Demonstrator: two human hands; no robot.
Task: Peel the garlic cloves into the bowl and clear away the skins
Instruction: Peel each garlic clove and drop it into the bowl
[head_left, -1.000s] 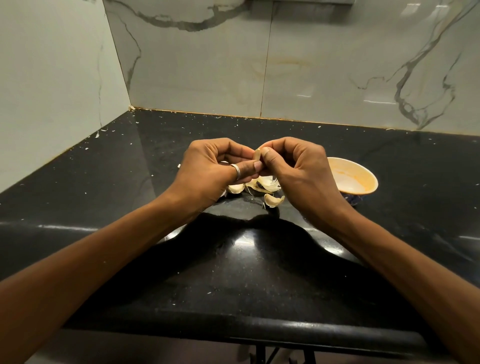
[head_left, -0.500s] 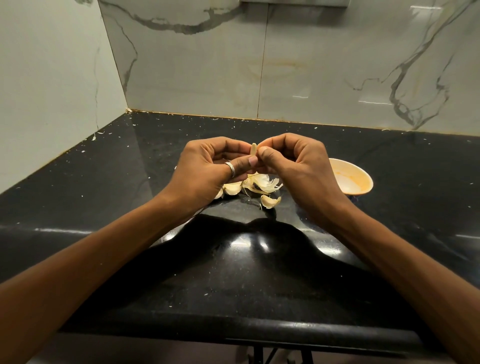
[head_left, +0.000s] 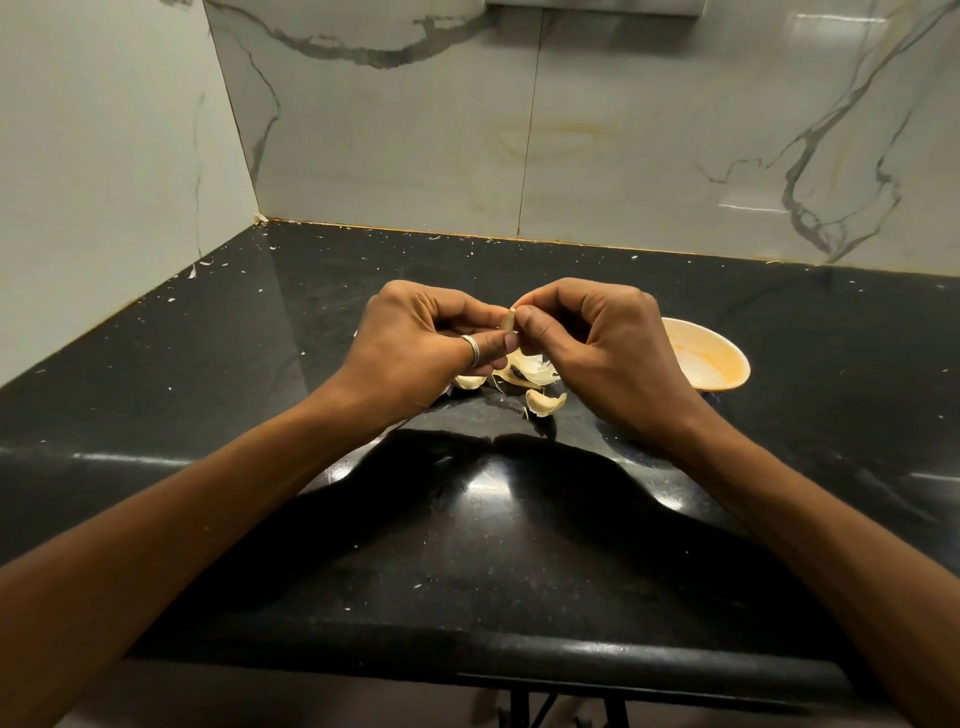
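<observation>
Your left hand (head_left: 415, 348) and right hand (head_left: 608, 353) meet above the counter (head_left: 260, 415), just left of the bowl (head_left: 727, 364). Both hands pinch one clove (head_left: 508, 319). The fingers of each hand are curled inward, and the thumb and forefinger tips press on the clove from opposite sides. The clove stands roughly upright between the fingertips, pointed end up. It is raised off the counter, left of the bowl and apart from it. How much skin it carries cannot be told.

Your right hand hides the bowl's left rim. The bowl stands upright on the counter, with an orange stain inside.

The skins (head_left: 524, 371) lie in a loose pile on the counter, left of the bowl and below your fingertips. A second clove (head_left: 543, 402) lies at the pile's near edge. A third clove (head_left: 470, 382) lies farther left of the bowl, partly under your left hand.

A ring (head_left: 470, 347) sits on your left thumb. A marble wall (head_left: 623, 156) rises behind the bowl.
</observation>
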